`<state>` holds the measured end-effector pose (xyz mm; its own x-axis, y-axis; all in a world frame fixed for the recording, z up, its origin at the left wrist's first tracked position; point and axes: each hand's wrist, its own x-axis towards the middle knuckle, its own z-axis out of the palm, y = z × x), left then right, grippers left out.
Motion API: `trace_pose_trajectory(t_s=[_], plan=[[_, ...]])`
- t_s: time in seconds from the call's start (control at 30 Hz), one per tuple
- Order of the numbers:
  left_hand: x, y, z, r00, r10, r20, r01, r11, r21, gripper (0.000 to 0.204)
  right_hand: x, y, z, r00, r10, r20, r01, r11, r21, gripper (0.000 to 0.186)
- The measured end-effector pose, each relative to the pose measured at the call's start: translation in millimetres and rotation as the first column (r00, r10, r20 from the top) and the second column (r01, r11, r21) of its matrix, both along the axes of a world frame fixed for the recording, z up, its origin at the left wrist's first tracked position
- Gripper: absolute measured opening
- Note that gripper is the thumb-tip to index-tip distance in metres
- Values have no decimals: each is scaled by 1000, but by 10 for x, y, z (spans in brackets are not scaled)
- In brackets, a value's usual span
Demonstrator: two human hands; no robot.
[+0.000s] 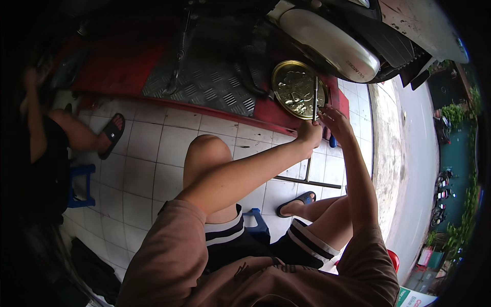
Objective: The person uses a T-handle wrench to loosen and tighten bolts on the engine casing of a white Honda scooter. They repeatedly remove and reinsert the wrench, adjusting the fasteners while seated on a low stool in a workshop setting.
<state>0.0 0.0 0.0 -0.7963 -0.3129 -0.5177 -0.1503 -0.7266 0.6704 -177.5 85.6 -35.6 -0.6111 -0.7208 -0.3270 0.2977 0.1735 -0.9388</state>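
Note:
My left hand point(309, 134) is closed in a fist round a T-handle wrench point(315, 94). Its silver shaft rises out of the fist, and a dark crossbar shows below, roughly in line with it. Against the shaft, just above that fist, rest the bent fingertips of my right hand point(333, 122); the grip is partly hidden. Behind the shaft a round gold-coloured tray point(280, 77) with a shiny inside lies on the red platform edge point(266, 111). A blue-handled tool point(333, 141) sticks out under my right hand.
A motorbike with a silver exhaust cover point(327, 43) stands over the platform's metal tread plate point(204, 97). White floor tiles point(174, 138) lie in front. A blue stool point(257, 222) is between my legs. Another person sits at the left by a blue stool point(82, 184). A road runs at right.

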Motion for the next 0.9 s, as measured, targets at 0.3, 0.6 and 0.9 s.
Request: trace_pose_trajectory(t_s=[0.3,0.6,0.9], plan=[[-226,39,125,955,-13,-297,66,983,169,21,1061,702,846,675,652,345,-694,720,-5,55],[-544,302,524,752,-461,-471,388,888,-248,30,1098,1088,951,967,232,105,-202,949,-241,38],[-286,762,694,755,-655,-38,266,359,-895,50,674,1323,1151,998,-30,57,47,944,-327,36]])
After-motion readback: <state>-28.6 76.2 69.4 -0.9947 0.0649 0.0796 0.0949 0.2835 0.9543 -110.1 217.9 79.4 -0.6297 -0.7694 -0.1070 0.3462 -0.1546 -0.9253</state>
